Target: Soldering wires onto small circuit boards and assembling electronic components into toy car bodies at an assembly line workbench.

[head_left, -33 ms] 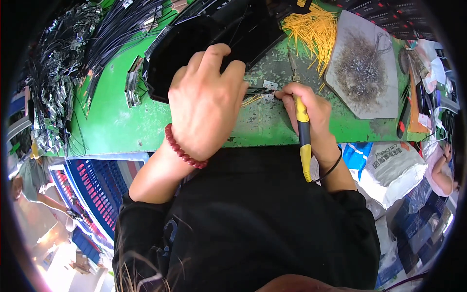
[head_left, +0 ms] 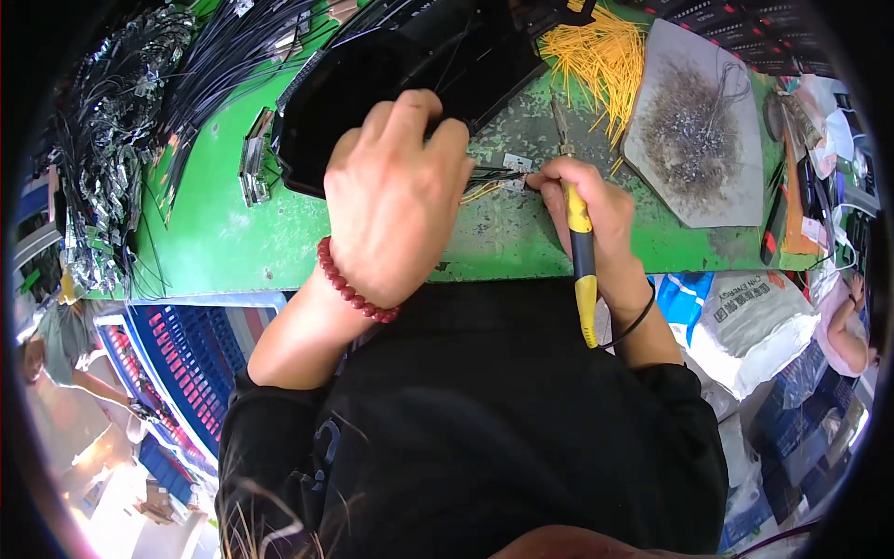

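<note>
L hand [head_left: 396,191] half-curled by blk wires [head_left: 490,174], can't tell if gripping; R hand [head_left: 603,205] wrapped round yel/blk iron [head_left: 583,256], fingertips nr wire ends, tip pointing away over grn bench [head_left: 223,228]; yel wires [head_left: 601,65] beyond, grey slab [head_left: 689,121] to R.

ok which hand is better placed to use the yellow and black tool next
Probably the right hand: it holds the yellow-and-black tool, while the left hand is beside the dark wires.

Soldering iron [head_left: 583,256] left of slab [head_left: 708,212]
</note>
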